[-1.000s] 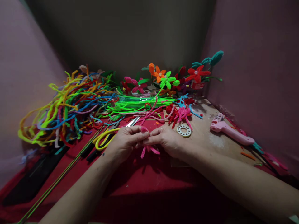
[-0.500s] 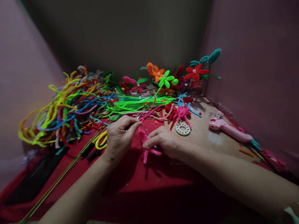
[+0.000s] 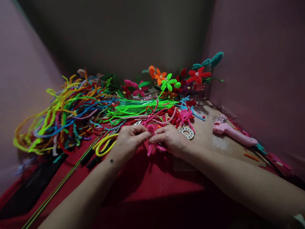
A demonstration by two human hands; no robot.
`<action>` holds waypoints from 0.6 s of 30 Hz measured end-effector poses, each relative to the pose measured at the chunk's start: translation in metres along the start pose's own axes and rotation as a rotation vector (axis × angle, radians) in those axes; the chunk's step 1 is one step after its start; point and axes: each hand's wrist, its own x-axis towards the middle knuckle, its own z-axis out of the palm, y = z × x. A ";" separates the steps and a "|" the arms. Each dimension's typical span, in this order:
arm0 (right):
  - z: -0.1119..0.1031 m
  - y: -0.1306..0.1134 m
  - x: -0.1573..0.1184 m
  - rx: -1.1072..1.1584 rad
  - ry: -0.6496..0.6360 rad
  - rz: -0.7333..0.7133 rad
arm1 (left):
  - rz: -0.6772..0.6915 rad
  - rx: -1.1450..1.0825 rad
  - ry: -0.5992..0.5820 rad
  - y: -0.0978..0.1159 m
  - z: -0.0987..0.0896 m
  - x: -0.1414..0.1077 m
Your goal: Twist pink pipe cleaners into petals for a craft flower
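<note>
Between my two hands is a small pink pipe-cleaner piece (image 3: 151, 128) with a loop on top and ends hanging below. My left hand (image 3: 132, 137) pinches its left side between thumb and finger. From the other side my right hand (image 3: 169, 139) is closed on it, fingertips meeting those of the left. The fingers hide the middle of the piece. Just beyond lie loose pink pipe cleaners (image 3: 152, 116). Yellow-handled scissors (image 3: 105, 145) rest beside my left wrist, and a white ring with holes (image 3: 187, 133) lies past my right hand.
A tangled pile of coloured pipe cleaners (image 3: 59, 117) fills the left. Green pipe cleaners (image 3: 140, 106) lie behind my hands, with finished flowers (image 3: 168, 82) farther back. On the right, a pink glue gun (image 3: 234, 132) rests on a brown board (image 3: 214, 146). Red cloth (image 3: 147, 190) covers the table.
My left hand has moved right and down onto the pink piece, and both hands now meet at it. My right hand has risen slightly.
</note>
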 end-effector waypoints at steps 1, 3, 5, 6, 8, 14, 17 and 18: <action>0.000 -0.001 0.000 -0.002 0.001 0.005 | -0.008 -0.002 0.014 -0.001 0.000 0.000; 0.000 -0.002 0.000 0.033 0.000 0.009 | -0.048 -0.044 0.009 -0.001 -0.001 0.001; 0.001 -0.004 0.000 0.098 -0.012 0.021 | -0.083 -0.110 -0.034 0.000 -0.003 0.002; 0.001 -0.005 0.001 0.124 -0.017 0.025 | -0.091 -0.144 -0.057 0.001 -0.004 0.002; 0.001 -0.006 0.001 0.147 -0.033 0.029 | -0.092 -0.188 -0.092 0.002 -0.005 0.002; -0.001 -0.005 0.001 0.138 -0.034 0.000 | -0.034 -0.025 -0.012 0.010 -0.004 0.002; -0.001 -0.006 0.001 0.148 -0.039 -0.003 | 0.039 0.081 -0.062 0.015 -0.004 0.007; -0.001 -0.007 0.001 0.143 -0.046 -0.010 | 0.062 0.106 -0.074 0.016 -0.003 0.009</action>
